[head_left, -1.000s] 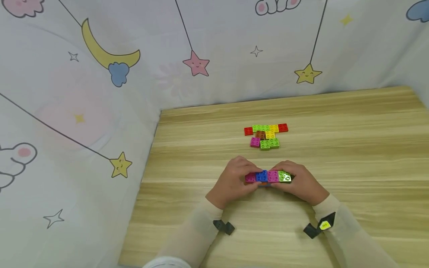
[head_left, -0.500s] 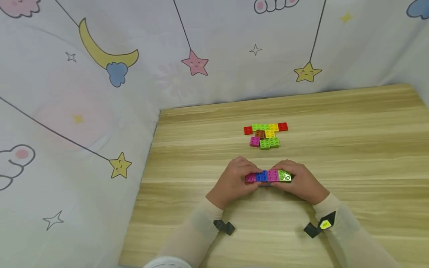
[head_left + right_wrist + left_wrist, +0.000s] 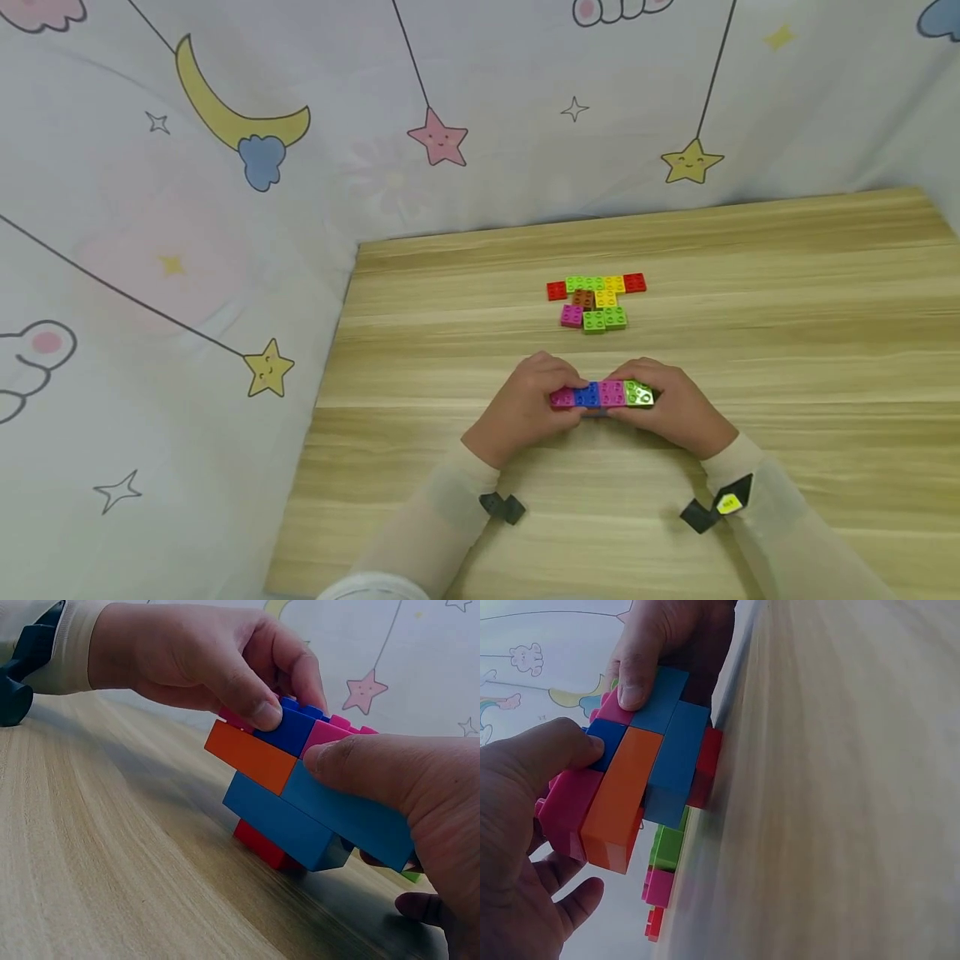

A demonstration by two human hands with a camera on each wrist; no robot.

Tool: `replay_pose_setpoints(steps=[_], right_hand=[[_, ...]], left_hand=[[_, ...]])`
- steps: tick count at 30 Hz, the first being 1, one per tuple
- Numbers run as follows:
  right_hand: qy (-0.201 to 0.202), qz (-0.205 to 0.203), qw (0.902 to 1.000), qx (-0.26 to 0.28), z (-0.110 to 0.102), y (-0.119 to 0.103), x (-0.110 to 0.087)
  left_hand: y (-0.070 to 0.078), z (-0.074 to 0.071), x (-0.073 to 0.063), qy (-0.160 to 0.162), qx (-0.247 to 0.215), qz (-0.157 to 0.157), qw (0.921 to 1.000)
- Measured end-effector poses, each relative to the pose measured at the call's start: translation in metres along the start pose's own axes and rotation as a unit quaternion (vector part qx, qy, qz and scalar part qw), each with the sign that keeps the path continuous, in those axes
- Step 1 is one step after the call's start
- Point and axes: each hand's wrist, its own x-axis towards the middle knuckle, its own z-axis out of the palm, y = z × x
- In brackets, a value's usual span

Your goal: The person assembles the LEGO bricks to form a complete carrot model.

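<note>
I have the brick stack (image 3: 319, 795) toward 4 o'clock from the middle of my head view, over the pale wooden bench (image 3: 757, 317), with the left hand (image 3: 522, 408) at its 9 o'clock end and the right hand (image 3: 678, 406) at its 3 o'clock end. The left fingers pinch it closely, thumb against the blue top brick (image 3: 587, 395); the right fingers grip it likewise, thumb against the pink brick (image 3: 612, 393) beside that, the rest partly hidden. The top row ends in a magenta brick (image 3: 562, 399) at 9 o'clock and a lime brick (image 3: 640, 395) at 3. My right wrist view shows the layers below: an orange brick (image 3: 251, 757) beside a long blue brick (image 3: 356, 811), then a lower blue brick (image 3: 279, 823), with a red brick (image 3: 259, 846) lowest. I can't tell whether that red one touches the bench. At 12 o'clock from the stack, apart from the hands, lies a flat group of bricks (image 3: 604, 298) in red, lime, yellow, brown and pink. Beyond it I see a white sheet (image 3: 517, 179) printed with stars and a moon
</note>
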Motion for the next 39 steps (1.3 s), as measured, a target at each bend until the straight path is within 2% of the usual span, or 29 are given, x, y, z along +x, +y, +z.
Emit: replay_pose_setpoints(steps=[4,15,18,22,26,29,34,39], right_hand=[[0.0,-0.004,1.0,-0.001,-0.001,0.0,0.001],[-0.004,-0.017,0.9996,0.024,-0.001,0.003,0.002],[0.016,-0.018,0.9988,0.043,-0.006,0.007,0.002],[0.06,0.011,0.9956,0.071,-0.019,0.017,0.005],[0.105,0.064,0.9916,0.041,-0.033,0.03,0.015],[0.12,0.082,0.9893,-0.005,-0.04,0.037,0.027],[0.099,0.077,0.9901,-0.063,-0.045,0.046,0.047],[0.067,0.074,0.9913,-0.086,-0.046,0.051,0.062]], left_hand=[[-0.001,0.002,0.0,0.004,-0.005,-0.003,1.0],[-0.015,0.005,-0.01,-0.001,-0.064,-0.041,0.9971],[-0.018,0.006,-0.012,-0.004,-0.078,-0.054,0.9955],[-0.02,0.007,-0.015,-0.008,-0.105,-0.082,0.9911],[-0.021,0.007,-0.019,-0.015,-0.124,-0.104,0.9867],[-0.022,0.007,-0.02,-0.021,-0.13,-0.106,0.9855],[-0.024,0.008,-0.018,-0.019,-0.144,-0.101,0.9843],[-0.025,0.007,-0.017,-0.007,-0.144,-0.093,0.9852]])
